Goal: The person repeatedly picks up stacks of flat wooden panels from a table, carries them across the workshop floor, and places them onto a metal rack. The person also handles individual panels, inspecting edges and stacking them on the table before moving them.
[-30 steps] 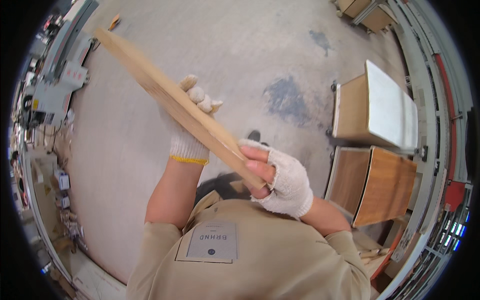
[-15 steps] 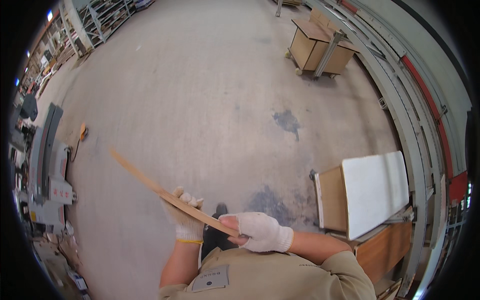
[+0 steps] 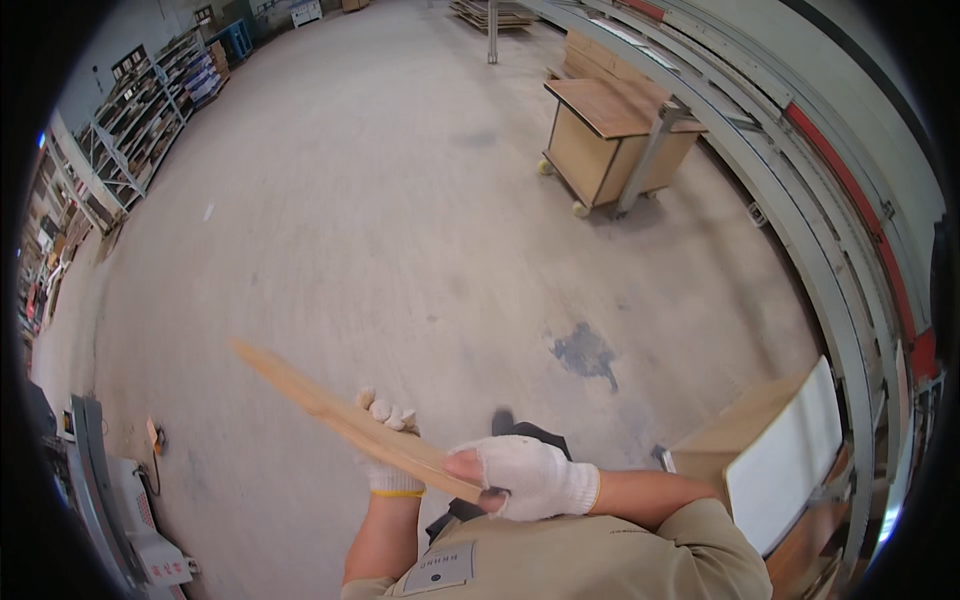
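A long, narrow wooden strip (image 3: 345, 419) slants across the front of my body, its far end up to the left and its near end at my right hand. My left hand (image 3: 392, 440), in a white knitted glove with a yellow cuff edge, is closed round the strip's middle from beneath, fingertips showing beyond it. My right hand (image 3: 535, 478), in a white glove with bare thumb and finger ends, grips the near end, thumb on top. Both hands are in front of my waist.
A wheeled wooden cart (image 3: 620, 140) stands far right beside a long machine rail (image 3: 800, 210). Near right is a white-topped board stand (image 3: 785, 460). A grey machine (image 3: 130, 510) is at lower left, with an orange foot switch (image 3: 155, 437) by it. Shelving racks (image 3: 140, 130) line the far left.
The view has shifted forward, so the cart and racks sit lower and the near machine has slid toward the bottom. The strip has turned to show more of its broad face; both hands keep hold.
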Demonstrator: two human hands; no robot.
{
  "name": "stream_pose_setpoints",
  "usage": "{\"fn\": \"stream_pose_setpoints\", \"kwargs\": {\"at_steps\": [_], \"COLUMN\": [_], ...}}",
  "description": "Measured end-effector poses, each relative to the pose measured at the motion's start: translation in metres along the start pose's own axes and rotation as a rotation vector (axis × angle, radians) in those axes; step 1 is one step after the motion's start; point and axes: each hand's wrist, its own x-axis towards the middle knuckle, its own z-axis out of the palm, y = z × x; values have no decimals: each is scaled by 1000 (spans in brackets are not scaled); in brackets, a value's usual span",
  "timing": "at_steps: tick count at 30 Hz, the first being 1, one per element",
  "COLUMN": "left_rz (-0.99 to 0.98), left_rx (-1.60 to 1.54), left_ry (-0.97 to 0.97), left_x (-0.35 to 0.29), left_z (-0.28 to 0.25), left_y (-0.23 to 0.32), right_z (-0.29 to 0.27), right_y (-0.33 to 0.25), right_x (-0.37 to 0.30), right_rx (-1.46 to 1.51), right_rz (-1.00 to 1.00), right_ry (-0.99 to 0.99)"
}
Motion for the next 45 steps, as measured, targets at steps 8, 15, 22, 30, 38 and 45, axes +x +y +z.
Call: {"fn": "stream_pose_setpoints", "kwargs": {"at_steps": [8, 15, 22, 30, 38, 45], "left_rz": [-139, 3, 128, -141, -65, 0], "left_rx": [-85, -232, 290, -33, 59, -112], "left_ry": [-296, 66, 578, 355, 2, -380], "left_x": [373, 647, 1067, 1498, 1839, 2148], "left_z": [-22, -6, 83, 134, 124, 148], "left_y": [-33, -69, -69, -57, -17, -5], "right_z": [-197, -375, -511, -693, -883, -1027], "right_y": [194, 304, 532, 650, 764, 876], "right_x": [275, 532, 790, 1129, 1429, 1686], "right_rx": [-42, -23, 109, 3, 74, -10], "right_rz": [-252, -346, -240, -421, -409, -505], "right_ry": [38, -214, 82, 335, 106, 1]}}
